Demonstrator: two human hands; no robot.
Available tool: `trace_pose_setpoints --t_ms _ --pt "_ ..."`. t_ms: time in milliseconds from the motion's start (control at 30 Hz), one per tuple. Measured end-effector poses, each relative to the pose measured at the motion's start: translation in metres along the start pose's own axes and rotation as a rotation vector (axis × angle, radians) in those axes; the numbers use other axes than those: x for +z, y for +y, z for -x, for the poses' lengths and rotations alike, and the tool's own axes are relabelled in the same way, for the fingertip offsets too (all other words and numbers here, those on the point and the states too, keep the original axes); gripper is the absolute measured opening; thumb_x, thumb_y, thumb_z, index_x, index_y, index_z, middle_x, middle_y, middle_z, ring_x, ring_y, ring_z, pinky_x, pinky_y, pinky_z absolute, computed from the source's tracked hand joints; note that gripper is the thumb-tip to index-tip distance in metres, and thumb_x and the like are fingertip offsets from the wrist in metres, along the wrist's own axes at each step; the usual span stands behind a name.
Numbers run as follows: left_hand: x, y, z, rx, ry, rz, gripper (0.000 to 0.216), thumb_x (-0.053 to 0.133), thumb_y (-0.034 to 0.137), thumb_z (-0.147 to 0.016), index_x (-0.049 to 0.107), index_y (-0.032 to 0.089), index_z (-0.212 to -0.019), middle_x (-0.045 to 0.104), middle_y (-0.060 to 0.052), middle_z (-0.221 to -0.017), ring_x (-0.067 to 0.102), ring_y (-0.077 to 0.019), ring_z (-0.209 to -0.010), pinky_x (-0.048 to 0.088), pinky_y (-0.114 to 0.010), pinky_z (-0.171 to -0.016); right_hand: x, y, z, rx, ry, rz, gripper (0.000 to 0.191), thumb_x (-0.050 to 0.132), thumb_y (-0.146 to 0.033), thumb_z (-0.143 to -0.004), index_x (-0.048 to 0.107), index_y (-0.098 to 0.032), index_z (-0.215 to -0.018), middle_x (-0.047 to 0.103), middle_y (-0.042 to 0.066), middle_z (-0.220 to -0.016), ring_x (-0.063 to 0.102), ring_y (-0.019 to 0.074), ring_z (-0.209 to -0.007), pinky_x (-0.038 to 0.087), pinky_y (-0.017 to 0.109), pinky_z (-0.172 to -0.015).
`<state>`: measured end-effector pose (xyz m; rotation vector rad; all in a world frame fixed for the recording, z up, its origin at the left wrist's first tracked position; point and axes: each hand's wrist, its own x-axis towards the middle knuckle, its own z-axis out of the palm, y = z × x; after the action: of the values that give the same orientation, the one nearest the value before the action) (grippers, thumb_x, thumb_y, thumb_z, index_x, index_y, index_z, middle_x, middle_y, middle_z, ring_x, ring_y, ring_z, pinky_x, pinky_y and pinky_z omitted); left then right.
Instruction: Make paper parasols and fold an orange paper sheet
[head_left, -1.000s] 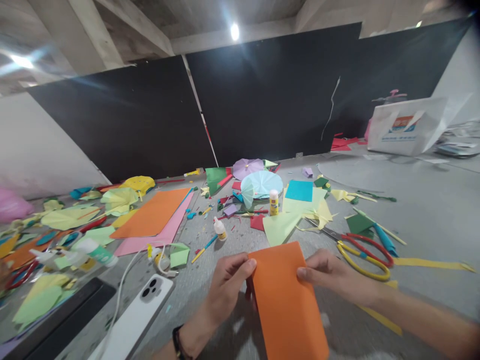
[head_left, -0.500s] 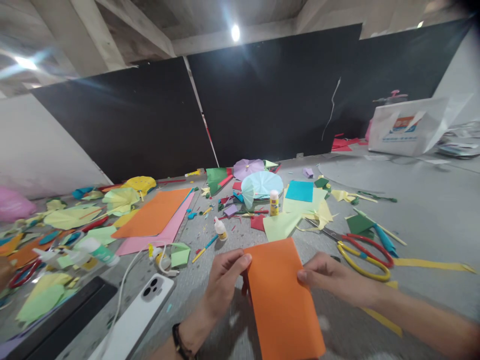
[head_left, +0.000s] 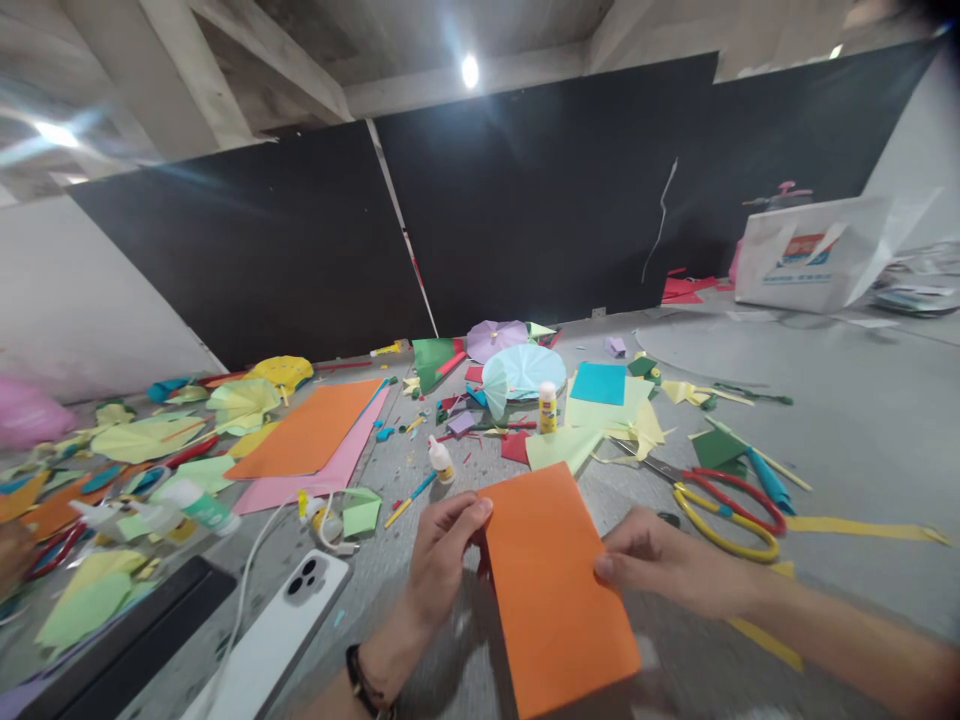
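A folded orange paper sheet (head_left: 551,580) lies lengthwise in front of me on the grey table (head_left: 862,440). My left hand (head_left: 442,560) pinches its upper left edge with closed fingers. My right hand (head_left: 660,560) grips its right edge, thumb on top. A black band is on my left wrist.
Red-and-yellow scissors (head_left: 724,505) lie just right of the sheet. A white phone (head_left: 277,630) with a cable lies at the lower left. Two glue bottles (head_left: 547,405), paper umbrellas (head_left: 517,370), orange and pink sheets (head_left: 315,430) and many scraps litter the table. A white box (head_left: 810,255) stands far right.
The orange sheet has shifted a little left and away from me, turning slightly. Both hands kept their hold on its edges.
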<state>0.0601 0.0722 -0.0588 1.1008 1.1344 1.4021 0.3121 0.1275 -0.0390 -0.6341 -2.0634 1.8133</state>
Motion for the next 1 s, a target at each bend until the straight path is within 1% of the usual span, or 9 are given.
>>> trace_pose_setpoints --t_ms 133,300,433,600,733,833,900,1000 --pt "-0.001 0.0 0.0 0.007 0.0 -0.016 0.041 0.065 0.048 -0.087 0.052 0.018 -0.06 0.049 0.004 -0.049 0.048 -0.0101 -0.039 0.038 -0.021 -0.037 -0.001 0.0 0.001 -0.023 0.001 0.004 0.055 0.058 -0.062 -0.092 0.053 -0.018 -0.059 0.035 -0.006 -0.059 0.034 0.0102 -0.057 0.038 0.026 -0.058" --pt "-0.001 0.0 0.0 0.039 0.03 -0.005 0.04 0.065 0.045 -0.087 0.053 0.018 -0.06 0.051 0.004 -0.048 0.049 -0.0103 -0.039 0.037 -0.021 -0.039 -0.002 0.001 0.001 0.004 -0.008 -0.013 0.049 0.062 -0.058 -0.091 0.062 -0.015 -0.066 0.044 -0.003 -0.062 0.04 0.0109 -0.059 0.038 0.026 -0.058" --pt "-0.002 0.0 0.0 0.053 0.038 0.015 0.039 0.063 0.043 -0.089 0.054 0.018 -0.061 0.053 0.004 -0.048 0.05 -0.0114 -0.037 0.037 -0.022 -0.036 -0.003 0.003 0.0 -0.005 0.023 -0.006 0.049 0.063 -0.057 -0.091 0.064 -0.015 -0.067 0.048 -0.002 -0.062 0.044 0.0116 -0.06 0.039 0.026 -0.059" --pt "-0.004 0.002 0.001 0.104 0.077 -0.028 0.04 0.061 0.042 -0.092 0.054 0.018 -0.06 0.053 0.004 -0.047 0.052 -0.0121 -0.036 0.038 -0.022 -0.037 -0.005 0.006 -0.001 -0.005 0.059 -0.003 0.049 0.064 -0.057 -0.091 0.066 -0.014 -0.068 0.054 0.0 -0.062 0.048 0.0119 -0.059 0.041 0.025 -0.058" --pt "-0.004 0.006 0.001 0.148 0.117 -0.035 0.04 0.062 0.042 -0.09 0.055 0.017 -0.059 0.053 0.004 -0.046 0.053 -0.0124 -0.035 0.036 -0.022 -0.036 -0.006 0.007 -0.003 0.008 0.085 -0.031 0.043 0.07 -0.053 -0.088 0.071 -0.013 -0.072 0.06 0.001 -0.062 0.054 0.0125 -0.06 0.044 0.025 -0.06" --pt "-0.004 0.008 -0.001 0.148 0.13 -0.036 0.04 0.064 0.042 -0.089 0.055 0.017 -0.059 0.053 0.004 -0.045 0.052 -0.0125 -0.032 0.035 -0.022 -0.035 -0.008 0.009 -0.004 -0.007 0.116 -0.03 0.042 0.068 -0.051 -0.09 0.072 -0.013 -0.073 0.06 0.0 -0.061 0.053 0.0111 -0.058 0.042 0.024 -0.058" --pt "-0.005 0.008 -0.002 0.144 0.148 -0.019 0.038 0.064 0.042 -0.088 0.056 0.018 -0.06 0.053 0.004 -0.045 0.051 -0.0121 -0.032 0.035 -0.021 -0.034 -0.008 0.011 -0.005 -0.018 0.145 -0.044 0.037 0.07 -0.048 -0.09 0.074 -0.013 -0.079 0.064 0.0 -0.067 0.056 0.0107 -0.062 0.044 0.023 -0.06" --pt "-0.005 0.008 -0.003 0.138 0.184 0.003 0.037 0.064 0.042 -0.088 0.056 0.018 -0.062 0.053 0.004 -0.044 0.05 -0.0112 -0.032 0.034 -0.02 -0.034 -0.008 0.014 -0.006 -0.042 0.179 -0.103 0.031 0.074 -0.045 -0.088 0.077 -0.015 -0.093 0.072 0.003 -0.077 0.062 0.0123 -0.069 0.049 0.024 -0.067"
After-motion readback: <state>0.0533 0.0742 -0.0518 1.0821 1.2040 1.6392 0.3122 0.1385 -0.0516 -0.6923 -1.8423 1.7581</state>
